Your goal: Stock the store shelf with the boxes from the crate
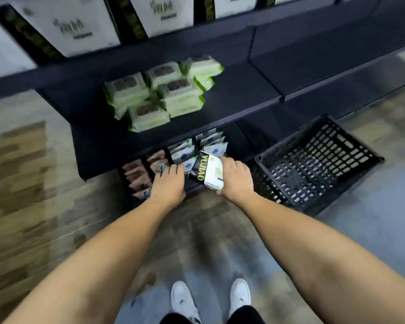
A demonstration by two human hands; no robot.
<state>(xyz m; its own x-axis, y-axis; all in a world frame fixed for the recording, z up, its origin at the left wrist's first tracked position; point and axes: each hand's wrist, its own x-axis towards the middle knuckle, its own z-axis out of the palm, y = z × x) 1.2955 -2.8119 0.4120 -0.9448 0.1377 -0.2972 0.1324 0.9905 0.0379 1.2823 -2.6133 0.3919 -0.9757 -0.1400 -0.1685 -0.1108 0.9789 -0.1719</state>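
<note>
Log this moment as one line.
phase: placing | right hand: grips box at bottom shelf | left hand: touches packets | crate: no boxes visible

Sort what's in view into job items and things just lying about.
Job: box, gripped by right hand; left hand; black crate; shelf.
Lying about: green wipe packs; large white cartons above; pouches.

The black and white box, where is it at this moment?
In the head view, the box is low at centre, held by the right hand, between the left hand and the black crate.
</note>
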